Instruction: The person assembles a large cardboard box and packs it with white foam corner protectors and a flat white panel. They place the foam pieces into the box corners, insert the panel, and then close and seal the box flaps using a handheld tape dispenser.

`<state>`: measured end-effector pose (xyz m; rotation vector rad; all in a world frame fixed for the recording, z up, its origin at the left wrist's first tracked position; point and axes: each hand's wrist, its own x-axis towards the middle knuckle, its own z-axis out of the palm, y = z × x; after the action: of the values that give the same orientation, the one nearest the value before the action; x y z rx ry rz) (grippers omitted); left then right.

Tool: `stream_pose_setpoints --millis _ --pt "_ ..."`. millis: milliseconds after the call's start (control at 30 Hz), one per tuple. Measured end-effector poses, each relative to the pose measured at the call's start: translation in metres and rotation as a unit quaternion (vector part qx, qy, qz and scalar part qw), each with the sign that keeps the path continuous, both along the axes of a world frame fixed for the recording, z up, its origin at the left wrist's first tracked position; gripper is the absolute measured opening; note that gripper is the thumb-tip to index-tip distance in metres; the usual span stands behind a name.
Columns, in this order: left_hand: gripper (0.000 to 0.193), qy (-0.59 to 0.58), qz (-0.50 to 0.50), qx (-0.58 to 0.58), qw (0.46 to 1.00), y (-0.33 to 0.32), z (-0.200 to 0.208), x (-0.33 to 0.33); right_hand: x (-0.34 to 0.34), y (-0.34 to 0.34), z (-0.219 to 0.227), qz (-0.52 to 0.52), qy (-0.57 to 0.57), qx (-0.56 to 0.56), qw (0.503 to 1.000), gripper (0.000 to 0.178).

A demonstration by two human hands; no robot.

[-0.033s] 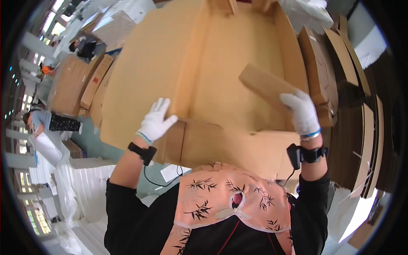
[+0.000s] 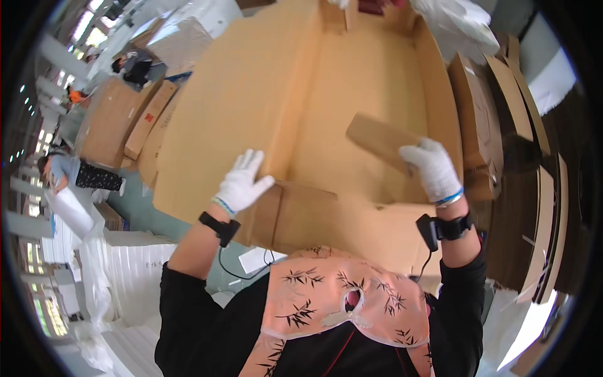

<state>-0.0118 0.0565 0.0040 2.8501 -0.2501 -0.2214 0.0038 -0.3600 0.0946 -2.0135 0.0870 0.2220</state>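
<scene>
Nearest is the wearer's pink apron [image 2: 383,283], printed with dark leafy sprigs, over a black top [image 2: 195,314]. Each bare forearm carries a black wrist device, one on the left [image 2: 220,228] and one on the right [image 2: 449,229], and a thin cable loops down from the left one. Just beyond are the hands, both in white knitted gloves. The left hand [image 2: 245,181] is flat with its fingers apart and its thumb out to the side, over the cardboard at the near end of the carton's left wall; how firmly it presses cannot be told. The right hand [image 2: 433,169] is clamped on the near end of a brown cardboard strip [image 2: 380,135], which slants away to the upper left above the carton's floor and is blurred; whether it joins the carton cannot be told. The large open carton [image 2: 364,75] itself stretches away from the wearer, with a broad panel [image 2: 220,113] spread out to its left. Upright cardboard sheets [image 2: 545,220] stand to the right. At the carton's far end, part of another person's white glove [image 2: 340,3] shows. Farther left, a person in patterned trousers [image 2: 97,180] bends near a white roll [image 2: 72,207], with brown boxes [image 2: 110,119] beyond.
</scene>
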Motion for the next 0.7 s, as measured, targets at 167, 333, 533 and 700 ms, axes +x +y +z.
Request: stream_pose_setpoints --millis 167,333,533,700 --pt "0.081 0.032 0.003 -0.027 0.999 -0.022 -0.014 0.017 0.07 0.122 -0.077 0.241 0.049 -0.173 0.954 0.039" --pt "0.075 0.0 -0.007 -0.037 0.999 -0.04 -0.001 0.023 0.072 0.191 -0.124 0.289 0.005 -0.184 0.939 0.052" --pt "0.066 -0.029 -0.022 -0.041 0.998 -0.034 -0.021 0.029 0.08 0.183 -0.116 0.233 0.178 -0.083 0.952 0.057" --pt "0.054 -0.063 -0.118 -0.044 0.99 -0.034 -0.027 0.035 0.081 0.115 -0.14 0.171 -0.023 -0.288 0.942 0.028"
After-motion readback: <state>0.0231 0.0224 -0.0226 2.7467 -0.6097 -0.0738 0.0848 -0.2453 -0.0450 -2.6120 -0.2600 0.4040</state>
